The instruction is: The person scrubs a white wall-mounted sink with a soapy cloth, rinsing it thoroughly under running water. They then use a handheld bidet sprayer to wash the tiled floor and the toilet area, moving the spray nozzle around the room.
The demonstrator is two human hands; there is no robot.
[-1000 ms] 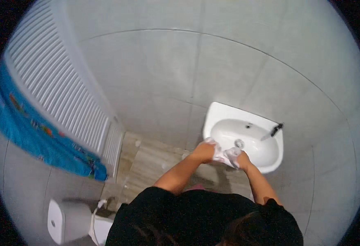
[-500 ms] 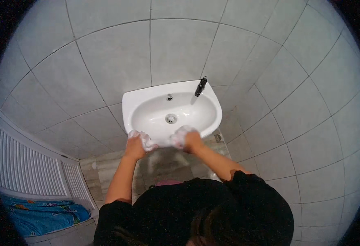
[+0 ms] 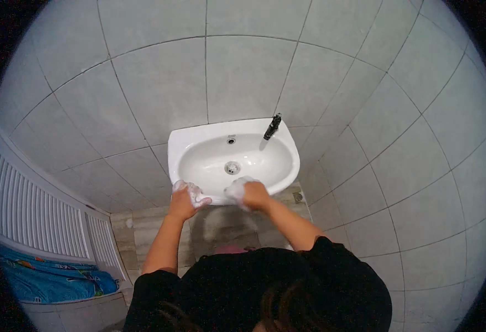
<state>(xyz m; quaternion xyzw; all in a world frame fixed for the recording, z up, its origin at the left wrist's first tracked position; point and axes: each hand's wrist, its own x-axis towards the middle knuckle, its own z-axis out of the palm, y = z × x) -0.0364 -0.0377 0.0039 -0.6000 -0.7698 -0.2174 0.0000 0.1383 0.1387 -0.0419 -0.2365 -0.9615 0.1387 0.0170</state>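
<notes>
White, frothy soap lather (image 3: pixel 190 189) covers the fingers of my left hand (image 3: pixel 183 203), held over the front left rim of the white sink (image 3: pixel 179 134). Its thumb sticks out to the right, away from the fingers. My right hand (image 3: pixel 254 196) is over the front rim, a short gap to the right. More lather (image 3: pixel 235 190) wraps its fingers, which are blurred and mostly hidden. Neither hand shows a solid object in it. The basin's metal drain (image 3: pixel 232 168) lies just beyond both hands.
A black tap (image 3: pixel 273 127) stands at the sink's back right corner. Grey tiled walls (image 3: pixel 248 77) rise behind and to the right. At the left is a white louvred door (image 3: pixel 38 205) with a blue patterned cloth (image 3: pixel 55 279) below it. A floor drain (image 3: pixel 298 197) sits right of the sink.
My right hand has shifted slightly left and down. The sink and tap appear a little lower in the picture. Lather stays on both hands.
</notes>
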